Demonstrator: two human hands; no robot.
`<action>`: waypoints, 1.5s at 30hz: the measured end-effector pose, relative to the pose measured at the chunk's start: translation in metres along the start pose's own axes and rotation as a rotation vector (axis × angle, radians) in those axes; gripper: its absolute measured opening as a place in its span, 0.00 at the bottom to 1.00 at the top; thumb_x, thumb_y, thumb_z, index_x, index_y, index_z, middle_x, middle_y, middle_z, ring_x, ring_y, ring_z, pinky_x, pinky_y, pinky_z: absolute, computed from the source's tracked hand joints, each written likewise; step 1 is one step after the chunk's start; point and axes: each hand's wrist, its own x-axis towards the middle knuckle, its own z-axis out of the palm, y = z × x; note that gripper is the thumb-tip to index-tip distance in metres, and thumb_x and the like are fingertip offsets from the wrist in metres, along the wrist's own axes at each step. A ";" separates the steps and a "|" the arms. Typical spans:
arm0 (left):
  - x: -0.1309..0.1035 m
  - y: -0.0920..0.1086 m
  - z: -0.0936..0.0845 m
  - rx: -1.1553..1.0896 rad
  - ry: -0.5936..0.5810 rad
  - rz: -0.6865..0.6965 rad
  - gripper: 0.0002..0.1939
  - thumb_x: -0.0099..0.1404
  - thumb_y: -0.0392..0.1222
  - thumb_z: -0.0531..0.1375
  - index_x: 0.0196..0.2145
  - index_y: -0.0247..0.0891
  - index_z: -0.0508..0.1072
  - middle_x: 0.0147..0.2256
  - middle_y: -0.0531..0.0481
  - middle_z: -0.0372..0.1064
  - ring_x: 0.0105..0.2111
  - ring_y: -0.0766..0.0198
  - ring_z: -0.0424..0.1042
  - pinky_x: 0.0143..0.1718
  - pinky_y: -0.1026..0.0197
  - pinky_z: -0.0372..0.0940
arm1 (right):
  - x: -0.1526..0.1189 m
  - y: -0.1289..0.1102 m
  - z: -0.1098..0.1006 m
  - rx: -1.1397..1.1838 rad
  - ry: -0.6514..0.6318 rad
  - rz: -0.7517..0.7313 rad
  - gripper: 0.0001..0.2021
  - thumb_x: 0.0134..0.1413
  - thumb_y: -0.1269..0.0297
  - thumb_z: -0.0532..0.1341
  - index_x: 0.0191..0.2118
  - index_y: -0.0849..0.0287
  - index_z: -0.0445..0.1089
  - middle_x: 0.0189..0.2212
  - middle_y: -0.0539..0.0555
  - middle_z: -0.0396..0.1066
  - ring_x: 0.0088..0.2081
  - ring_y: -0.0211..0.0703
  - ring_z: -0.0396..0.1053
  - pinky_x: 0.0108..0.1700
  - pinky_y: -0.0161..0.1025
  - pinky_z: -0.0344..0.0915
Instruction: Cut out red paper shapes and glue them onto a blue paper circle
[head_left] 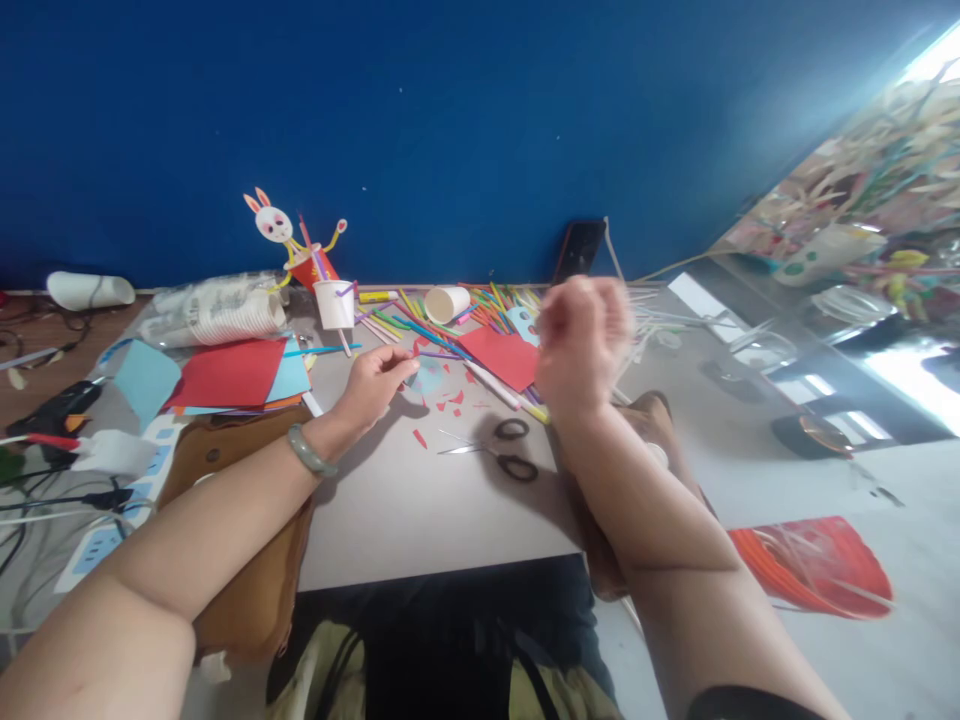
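Observation:
My left hand (382, 378), with a jade-like bangle on the wrist, is closed in a pinch over the table. At its fingertips are a purple stick (442, 355) and a pale bluish scrap (426, 380); which of them it grips I cannot tell. My right hand (585, 345) is raised to the right, smeared by motion, its fingers unclear. A red paper sheet (504, 357) lies just left of it. Scissors (499, 450) with black handles rest between my forearms, blades parted. Small red paper scraps (450, 403) are scattered near my left hand.
A rabbit figure (274, 226) and a white cup (334, 304) with purple straws stand back left, beside stacked paper cups (232, 325). Coloured sticks (420, 312) lie along the back. A phone (579, 248) leans on the blue wall. A power strip (112, 530) with cables is left.

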 end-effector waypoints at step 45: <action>-0.006 0.001 0.007 -0.038 -0.290 -0.042 0.11 0.49 0.47 0.67 0.26 0.36 0.75 0.23 0.55 0.69 0.23 0.70 0.64 0.27 0.65 0.61 | -0.003 0.034 -0.038 -1.302 -1.173 -0.008 0.12 0.57 0.63 0.60 0.45 0.58 0.75 0.36 0.56 0.79 0.36 0.45 0.72 0.35 0.36 0.57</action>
